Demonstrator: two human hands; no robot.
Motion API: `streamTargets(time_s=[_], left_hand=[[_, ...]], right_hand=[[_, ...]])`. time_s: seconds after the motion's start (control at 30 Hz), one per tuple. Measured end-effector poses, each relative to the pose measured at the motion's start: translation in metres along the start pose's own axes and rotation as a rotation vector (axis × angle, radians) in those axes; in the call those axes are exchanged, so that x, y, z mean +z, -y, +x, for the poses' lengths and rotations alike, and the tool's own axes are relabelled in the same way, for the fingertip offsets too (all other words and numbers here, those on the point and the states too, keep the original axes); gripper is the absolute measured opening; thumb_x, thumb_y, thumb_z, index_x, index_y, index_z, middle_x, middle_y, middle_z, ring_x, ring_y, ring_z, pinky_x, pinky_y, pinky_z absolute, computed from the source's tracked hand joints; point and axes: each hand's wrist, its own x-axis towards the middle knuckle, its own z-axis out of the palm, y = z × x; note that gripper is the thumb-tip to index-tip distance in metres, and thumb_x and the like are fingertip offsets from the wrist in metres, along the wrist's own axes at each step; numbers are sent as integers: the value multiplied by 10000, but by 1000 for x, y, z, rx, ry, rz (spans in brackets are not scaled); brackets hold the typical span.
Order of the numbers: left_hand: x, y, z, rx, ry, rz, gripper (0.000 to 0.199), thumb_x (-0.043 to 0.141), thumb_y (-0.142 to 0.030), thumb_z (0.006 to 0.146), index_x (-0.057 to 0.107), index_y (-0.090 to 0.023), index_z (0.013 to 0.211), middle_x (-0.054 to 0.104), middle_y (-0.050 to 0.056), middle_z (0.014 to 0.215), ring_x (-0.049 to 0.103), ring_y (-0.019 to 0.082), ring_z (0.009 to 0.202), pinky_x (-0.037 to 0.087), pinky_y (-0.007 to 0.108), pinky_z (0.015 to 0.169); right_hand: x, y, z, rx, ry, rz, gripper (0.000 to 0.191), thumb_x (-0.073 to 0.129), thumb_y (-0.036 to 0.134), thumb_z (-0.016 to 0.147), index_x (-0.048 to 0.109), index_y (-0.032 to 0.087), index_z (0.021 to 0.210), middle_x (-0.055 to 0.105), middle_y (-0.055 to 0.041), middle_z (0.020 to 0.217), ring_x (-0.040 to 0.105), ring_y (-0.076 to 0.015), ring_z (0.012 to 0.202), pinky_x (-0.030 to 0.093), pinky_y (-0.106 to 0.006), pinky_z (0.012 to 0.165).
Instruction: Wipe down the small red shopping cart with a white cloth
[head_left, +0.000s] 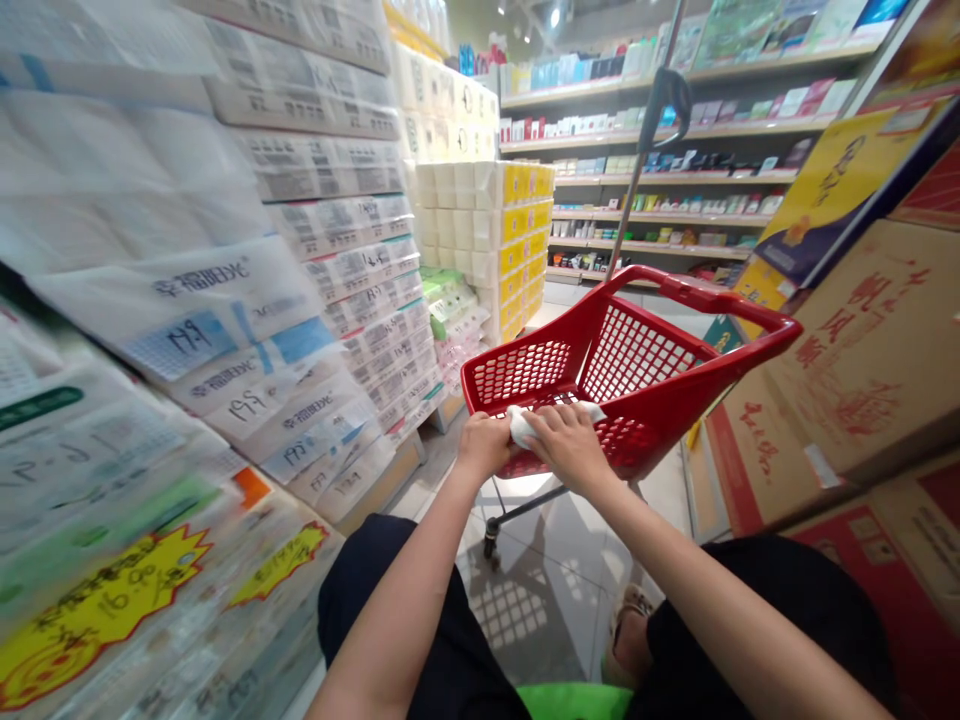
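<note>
In front of me stands a red plastic shopping cart [660, 400] with perforated basket walls. My right hand [570, 445] presses a crumpled white cloth [523, 428] against the near rim of the basket, its fingers bent over the cloth. Just left of it, my left hand [484, 447] is closed around the corner of the same rim. The cloth's end sticks out past the fingers of my right hand. The cart's handle [705, 295] rises at the far right of the basket, apart from both hands.
Stacked tissue packs [322, 200] line the left side, with yellow price tags [112, 610] low down. Cardboard boxes [877, 350] are piled on the right. Shelves of small goods [675, 135] stand behind the cart. A cart wheel [491, 537] rests on the tiled floor near my knees.
</note>
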Motion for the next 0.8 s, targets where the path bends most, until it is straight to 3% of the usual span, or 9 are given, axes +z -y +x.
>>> streamTargets(time_s=[0.07, 0.13, 0.27, 0.37, 0.47, 0.57, 0.63, 0.73, 0.8], left_hand=[[3, 0, 0, -8, -12, -5, 328, 688, -460, 832, 679, -186, 1013, 736, 74, 839, 655, 227, 776, 431, 345, 821], [7, 1, 1, -19, -41, -19, 329, 677, -481, 840, 669, -191, 995, 726, 72, 824, 645, 227, 771, 428, 351, 829], [10, 7, 4, -19, -116, -107, 373, 602, -572, 880, 628, -202, 914, 694, 66, 812, 622, 239, 810, 428, 358, 816], [7, 16, 5, 104, -111, -234, 301, 617, -502, 897, 596, -203, 911, 673, 44, 857, 606, 213, 830, 437, 348, 846], [3, 24, 5, 226, -101, -314, 207, 620, -416, 913, 599, -211, 929, 655, 44, 960, 592, 200, 920, 449, 340, 879], [4, 27, 4, 252, -140, -275, 215, 625, -429, 911, 619, -214, 913, 633, 54, 1067, 565, 209, 1030, 410, 390, 1009], [7, 27, 5, 222, -151, -207, 261, 619, -473, 909, 622, -213, 892, 637, 48, 1004, 562, 213, 994, 380, 421, 1047], [11, 23, 7, 179, -142, -117, 305, 587, -514, 919, 618, -212, 884, 637, 44, 888, 554, 222, 916, 403, 414, 986], [12, 20, 7, 168, -144, -88, 307, 584, -519, 918, 618, -215, 904, 643, 50, 903, 551, 228, 921, 401, 407, 968]], right_hand=[[3, 8, 3, -42, 0, 34, 439, 377, 438, 1009, 501, 243, 1382, 610, -96, 1266, 476, -264, 1105, 254, -448, 1034], [2, -4, 3, -81, 27, 50, 417, 361, 403, 1017, 496, 256, 1383, 598, -81, 1301, 484, -248, 1123, 279, -419, 1024], [-7, -69, -8, 3, 37, -4, 379, 361, 399, 1011, 540, 273, 1321, 588, -62, 1324, 460, -241, 1213, 282, -416, 1071], [-11, -118, -18, 101, 10, -93, 398, 333, 398, 1008, 523, 290, 1341, 549, -51, 1388, 363, -244, 1353, 180, -468, 1163], [-8, -147, -23, 188, 27, -135, 447, 282, 415, 1007, 485, 292, 1386, 487, -40, 1465, 286, -232, 1426, 128, -488, 1196], [-4, -153, -20, 284, 76, -110, 487, 248, 447, 1002, 441, 309, 1426, 406, -10, 1535, 229, -222, 1459, 136, -488, 1201], [-3, -150, -13, 352, 114, -78, 503, 229, 487, 998, 452, 322, 1417, 394, 0, 1540, 211, -231, 1463, 150, -502, 1193], [-4, -136, 1, 392, 148, -48, 540, 207, 554, 992, 549, 293, 1319, 500, -41, 1429, 278, -265, 1410, 171, -523, 1168], [-5, -119, 9, 345, 147, -48, 544, 215, 562, 993, 621, 269, 1206, 584, -76, 1273, 382, -278, 1298, 213, -520, 1134]])
